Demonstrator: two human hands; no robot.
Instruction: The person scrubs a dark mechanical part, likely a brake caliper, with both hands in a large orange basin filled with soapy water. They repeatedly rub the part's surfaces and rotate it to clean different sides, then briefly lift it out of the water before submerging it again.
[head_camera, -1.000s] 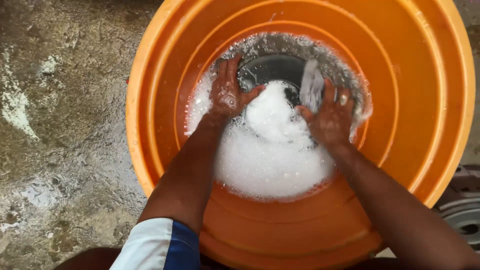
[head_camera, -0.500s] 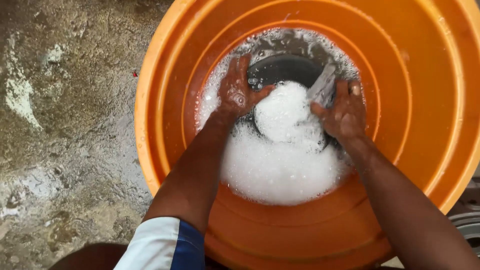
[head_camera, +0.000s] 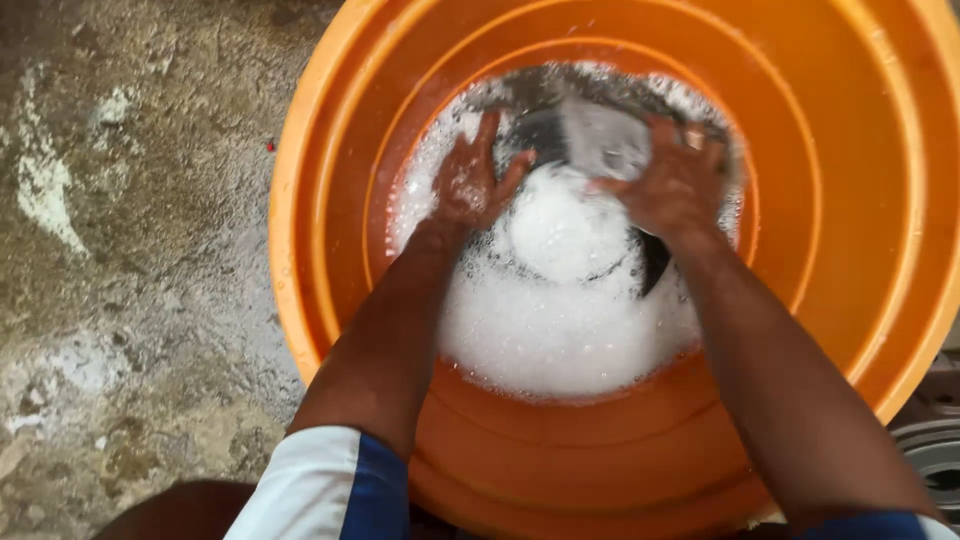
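Ground: wet, stained concrete floor is seen to the left of the tub, with patches of white residue and pooled water.
Tub: a large orange plastic basin fills most of the view; soapy water and thick white foam lie at its bottom.
Cloth: a dark grey garment is held in the suds at the far side of the basin, partly raised above the foam and partly buried under it.
Left hand: the left hand is pressed on the cloth's left edge, fingers spread and curled onto the fabric, speckled with suds.
Right hand: the right hand is closed over the cloth's right part, bunching it; a ring seems to be worn on one finger.
Sleeves: white and blue sleeves are seen at the lower edge, well above the waterline.
Risk: suds could be splashed over the rim onto the floor if the rubbing is done too hard; the slick fabric could be lost from the grip and dropped back under the foam; the ring could be snagged on the weave.
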